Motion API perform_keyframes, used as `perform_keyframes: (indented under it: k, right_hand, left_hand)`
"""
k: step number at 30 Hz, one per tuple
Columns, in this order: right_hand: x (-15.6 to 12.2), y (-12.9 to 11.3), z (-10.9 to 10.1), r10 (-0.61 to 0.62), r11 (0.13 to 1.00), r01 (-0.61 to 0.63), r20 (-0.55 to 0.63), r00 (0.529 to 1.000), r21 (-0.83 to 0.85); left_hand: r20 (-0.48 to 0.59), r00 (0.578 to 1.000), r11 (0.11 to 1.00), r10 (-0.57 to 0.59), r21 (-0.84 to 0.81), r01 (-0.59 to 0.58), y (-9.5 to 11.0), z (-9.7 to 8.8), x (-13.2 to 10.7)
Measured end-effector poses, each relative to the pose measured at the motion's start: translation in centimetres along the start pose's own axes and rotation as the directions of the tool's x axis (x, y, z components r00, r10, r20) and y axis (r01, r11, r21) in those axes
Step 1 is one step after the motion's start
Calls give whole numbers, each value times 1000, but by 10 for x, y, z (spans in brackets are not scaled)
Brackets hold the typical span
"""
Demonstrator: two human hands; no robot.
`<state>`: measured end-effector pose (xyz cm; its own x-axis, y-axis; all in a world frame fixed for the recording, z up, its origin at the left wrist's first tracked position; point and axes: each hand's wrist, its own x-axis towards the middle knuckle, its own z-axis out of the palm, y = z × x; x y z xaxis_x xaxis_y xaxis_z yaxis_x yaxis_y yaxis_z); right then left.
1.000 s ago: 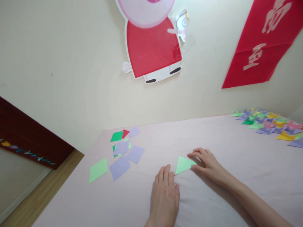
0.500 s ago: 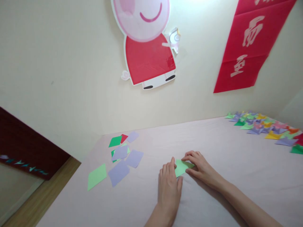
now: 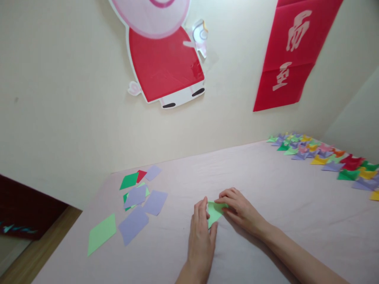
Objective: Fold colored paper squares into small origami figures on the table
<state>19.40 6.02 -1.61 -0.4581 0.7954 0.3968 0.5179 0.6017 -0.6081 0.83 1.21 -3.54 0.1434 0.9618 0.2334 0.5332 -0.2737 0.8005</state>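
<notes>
A light green sheet of paper [image 3: 214, 214] is between my hands, low over the pale bedsheet. My left hand [image 3: 200, 228] holds its left edge, with the fingers behind it and the thumb at the near corner. At the right corner, my right hand [image 3: 240, 211] grips the paper between thumb and fingers. Part of the sheet is hidden under the fingers, so I cannot tell exactly how it is folded.
Loose paper squares in purple [image 3: 134, 225], light green [image 3: 102, 234], dark green [image 3: 129, 181] and red [image 3: 141, 176] lie to the left. Many folded paper pieces [image 3: 321, 159] stand in rows at the right. Behind rises a wall with a red-dressed cartoon cutout [image 3: 166, 65] and a red banner [image 3: 291, 65].
My view has turned, so the wall and most of the surface items sit further left. The left side of the green paper now looks more raised against my left fingers.
</notes>
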Motion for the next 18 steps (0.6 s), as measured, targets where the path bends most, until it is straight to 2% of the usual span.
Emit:
perform_keyframes:
  k: [3, 9, 15, 18]
  right_hand:
    - [1, -3, -1, -1, 1000, 1, -16, 1000, 31]
    - [2, -10, -3, 34, 999, -35, 34, 999, 36]
    - [3, -7, -1, 0, 999, 2, 40, 999, -49]
    - [5, -1, 0, 14, 996, -11, 39, 999, -87]
  left_hand:
    - [17, 1000, 998, 9, 55, -10, 4, -2, 0]
    - [-26, 992, 935, 124, 338, -108, 13, -8, 1]
    - [121, 974, 890, 190, 399, -222, 20, -17, 1]
    - [191, 964, 853, 183, 456, -252, 20, -18, -1]
